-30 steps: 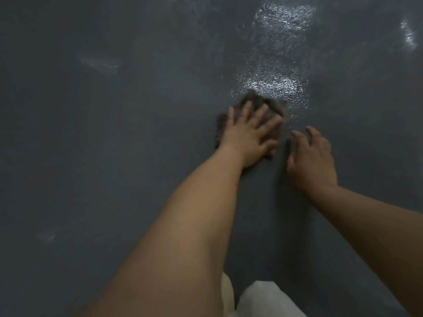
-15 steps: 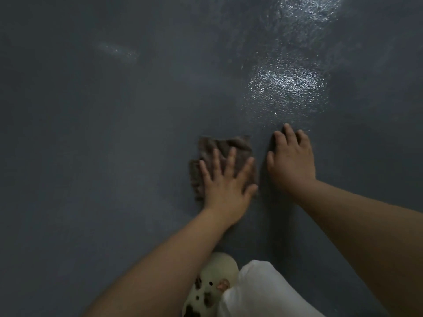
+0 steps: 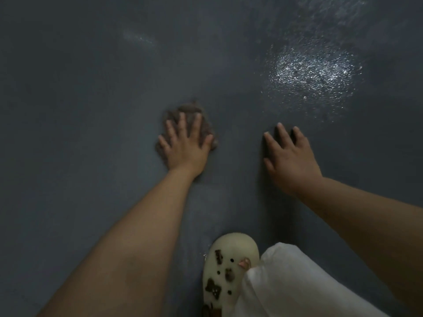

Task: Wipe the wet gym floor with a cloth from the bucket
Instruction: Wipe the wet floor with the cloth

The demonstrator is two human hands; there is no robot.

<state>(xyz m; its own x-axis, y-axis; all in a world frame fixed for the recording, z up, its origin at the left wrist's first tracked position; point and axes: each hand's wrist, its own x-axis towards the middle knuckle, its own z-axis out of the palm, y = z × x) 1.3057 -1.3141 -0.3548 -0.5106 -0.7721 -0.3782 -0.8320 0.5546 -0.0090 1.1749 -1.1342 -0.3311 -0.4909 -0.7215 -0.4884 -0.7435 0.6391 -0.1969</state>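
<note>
A crumpled brown-grey cloth [image 3: 186, 109] lies on the dark grey gym floor [image 3: 80, 110], mostly under my left hand [image 3: 185, 147]. That hand presses flat on the cloth with its fingers spread and straight. My right hand [image 3: 290, 159] rests flat on the bare floor to the right of the cloth, fingers straight, apart from it. A wet patch [image 3: 313, 72] glistens on the floor beyond my right hand. No bucket is in view.
My foot in a cream clog [image 3: 229, 268] with dark charms stands at the bottom centre, beside my white trouser leg [image 3: 297, 284]. A faint pale smear [image 3: 139, 38] shows on the floor at the upper left.
My left hand has dragged the cloth back toward me and to the left, away from the wet patch. My right hand stays flat on the floor, now farther from the cloth.
</note>
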